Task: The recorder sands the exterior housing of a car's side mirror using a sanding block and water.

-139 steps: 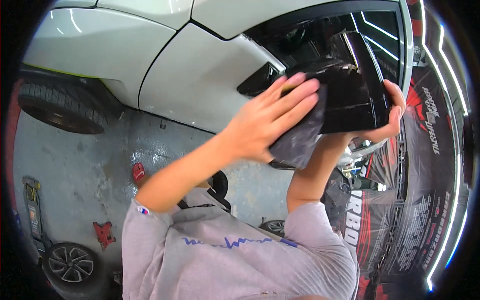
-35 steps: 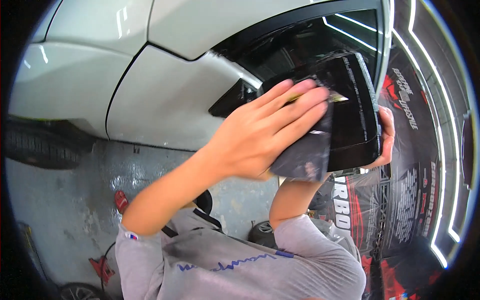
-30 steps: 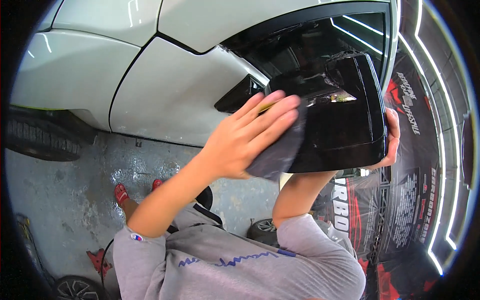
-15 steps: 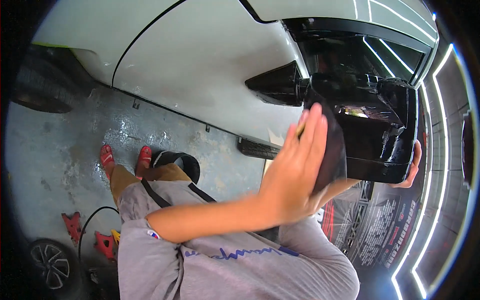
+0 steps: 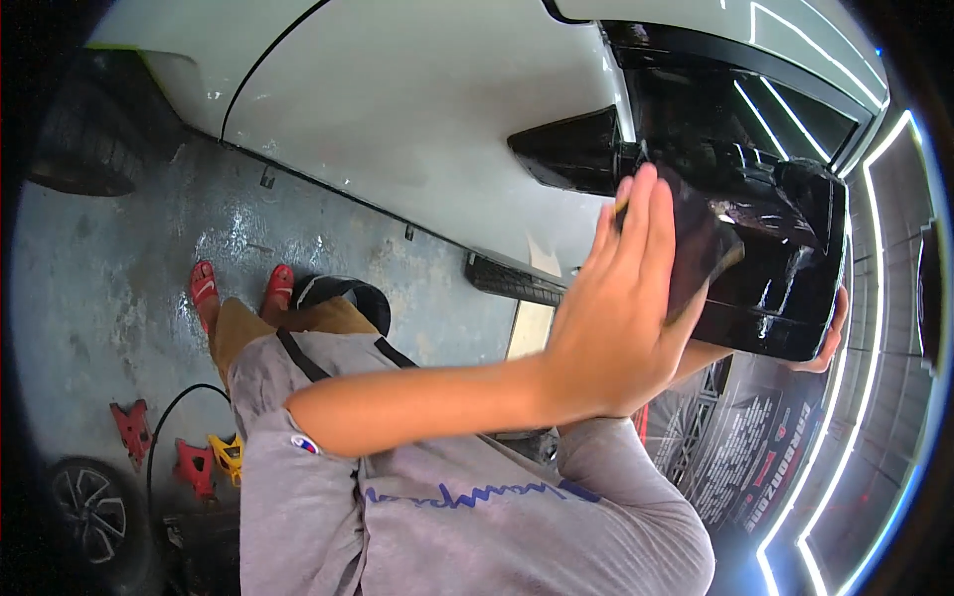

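Note:
My left hand (image 5: 621,298) reaches up with long fingers pressed together over a dark, thin, flexible sheet (image 5: 708,238) with a yellowish edge. The sheet lies between this hand and the glossy black side mirror (image 5: 765,288) of a white car; I cannot tell whether it is cloth, film or paper. At the mirror's outer lower corner, my right hand (image 5: 833,333) wraps its fingers round the housing, while much of that arm is hidden behind the mirror. A black triangular mirror base (image 5: 571,151) joins the car door (image 5: 427,119). Bright wet-looking streaks show on the housing.
A black bucket (image 5: 363,300) stands by my feet on the wet grey floor (image 5: 298,238). Red stands (image 5: 196,467), a yellow stand (image 5: 228,457), a black hose (image 5: 159,427) and a loose wheel (image 5: 91,507) lie lower left. A printed dark banner (image 5: 755,437) hangs beyond the mirror.
My left hand and the dark sheet have moved up and right across the mirror. My right hand still holds the mirror's outer edge. The whole view has shifted slightly.

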`<state>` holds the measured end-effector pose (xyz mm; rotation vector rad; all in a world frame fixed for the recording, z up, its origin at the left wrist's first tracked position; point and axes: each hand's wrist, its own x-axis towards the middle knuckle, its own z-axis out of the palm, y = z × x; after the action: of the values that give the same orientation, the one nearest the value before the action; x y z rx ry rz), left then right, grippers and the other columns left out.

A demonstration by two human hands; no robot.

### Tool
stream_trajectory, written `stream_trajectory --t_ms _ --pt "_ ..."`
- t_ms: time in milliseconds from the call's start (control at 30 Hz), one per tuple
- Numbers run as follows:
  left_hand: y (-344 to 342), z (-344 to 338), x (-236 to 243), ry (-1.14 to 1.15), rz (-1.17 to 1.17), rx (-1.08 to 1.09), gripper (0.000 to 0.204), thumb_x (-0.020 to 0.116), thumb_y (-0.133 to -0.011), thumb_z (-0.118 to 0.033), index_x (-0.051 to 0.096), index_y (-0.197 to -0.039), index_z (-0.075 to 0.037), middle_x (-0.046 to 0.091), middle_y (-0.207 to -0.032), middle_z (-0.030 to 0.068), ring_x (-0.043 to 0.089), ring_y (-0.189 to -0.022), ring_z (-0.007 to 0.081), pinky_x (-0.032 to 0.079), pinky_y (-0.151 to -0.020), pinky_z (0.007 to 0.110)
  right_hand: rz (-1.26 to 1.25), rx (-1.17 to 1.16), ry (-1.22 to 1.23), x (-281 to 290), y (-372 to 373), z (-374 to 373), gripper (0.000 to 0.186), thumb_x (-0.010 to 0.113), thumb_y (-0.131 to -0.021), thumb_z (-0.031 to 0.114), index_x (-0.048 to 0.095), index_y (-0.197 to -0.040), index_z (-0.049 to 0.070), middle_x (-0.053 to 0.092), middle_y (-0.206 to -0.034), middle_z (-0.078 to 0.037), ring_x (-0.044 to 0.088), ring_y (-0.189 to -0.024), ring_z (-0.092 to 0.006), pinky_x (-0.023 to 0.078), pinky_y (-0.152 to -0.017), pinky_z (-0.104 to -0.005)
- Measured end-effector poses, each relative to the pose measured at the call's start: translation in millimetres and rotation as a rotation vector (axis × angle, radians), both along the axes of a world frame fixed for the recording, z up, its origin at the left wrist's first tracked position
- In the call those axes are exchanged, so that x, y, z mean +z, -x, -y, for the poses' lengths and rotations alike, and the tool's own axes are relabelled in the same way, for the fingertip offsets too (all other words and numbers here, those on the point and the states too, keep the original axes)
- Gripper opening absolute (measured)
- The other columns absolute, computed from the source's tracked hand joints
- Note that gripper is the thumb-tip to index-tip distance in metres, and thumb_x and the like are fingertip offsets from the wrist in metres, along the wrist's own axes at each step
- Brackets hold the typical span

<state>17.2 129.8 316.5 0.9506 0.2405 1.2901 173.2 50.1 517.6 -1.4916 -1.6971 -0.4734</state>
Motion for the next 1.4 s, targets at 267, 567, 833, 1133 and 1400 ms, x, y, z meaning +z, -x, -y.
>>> stream_trajectory --t_ms 267,567,833,1133,1400 --pt "-0.5 7.0 1.8 0.075 0.034 0.025 0.068 0.051 -0.103 -0.022 0.024 -0.149 0.020 0.025 -0.155 0.0432 0.027 -0.145 0.0576 0.022 -0.120 0.058 0.086 0.013 -0.049 -8.5 3.3 -18.1 0.053 0.055 -0.098 0.045 0.056 -0.126 0.000 0.065 -0.121 -0.027 0.069 -0.103 -0.0374 0.058 -0.094 -0.0454" --pt "-3.0 9.2 -8.9 -0.012 0.062 0.109 0.067 0.060 -0.093 -0.006 0.029 -0.146 0.021 0.030 -0.152 0.0440 0.032 -0.140 0.0617 0.023 -0.120 0.057 0.188 -0.002 -0.147 -16.1 -0.2 -23.4 0.053 0.053 -0.099 0.042 0.056 -0.121 -0.005 0.065 -0.117 -0.029 0.070 -0.099 -0.0359 0.060 -0.090 -0.0428" --pt "-6.2 -6.0 -5.8 -0.031 0.012 0.108 0.068 0.061 -0.093 -0.007 0.031 -0.151 0.011 0.036 -0.153 0.0359 0.037 -0.142 0.0528 0.024 -0.119 0.058 0.283 0.025 -0.242 -9.7 0.2 -43.1 0.053 0.051 -0.100 0.040 0.056 -0.116 -0.010 0.064 -0.114 -0.030 0.071 -0.095 -0.0347 0.061 -0.087 -0.0405" --pt "-11.8 -11.8 -12.5 -0.144 -0.044 0.151 0.073 0.063 -0.093 -0.014 0.028 -0.150 0.016 0.030 -0.155 0.0394 0.033 -0.143 0.0561 0.026 -0.120 0.058 0.333 0.026 -0.351 -20.5 -14.0 -56.7 0.055 0.049 -0.101 0.038 0.056 -0.111 -0.015 0.064 -0.110 -0.032 0.071 -0.091 -0.0332 0.063 -0.084 -0.0380" --pt "-5.4 54.7 -9.2 0.011 0.139 0.119 0.073 0.056 -0.099 -0.019 0.022 -0.152 0.017 0.025 -0.157 0.0409 0.027 -0.145 0.0575 0.020 -0.121 0.057 0.507 0.068 -0.459 -6.2 -33.4 -60.2 0.066 0.065 -0.093 0.044 0.056 -0.105 -0.021 0.065 -0.104 -0.037 0.074 -0.081 -0.0353 0.066 -0.068 -0.0344"
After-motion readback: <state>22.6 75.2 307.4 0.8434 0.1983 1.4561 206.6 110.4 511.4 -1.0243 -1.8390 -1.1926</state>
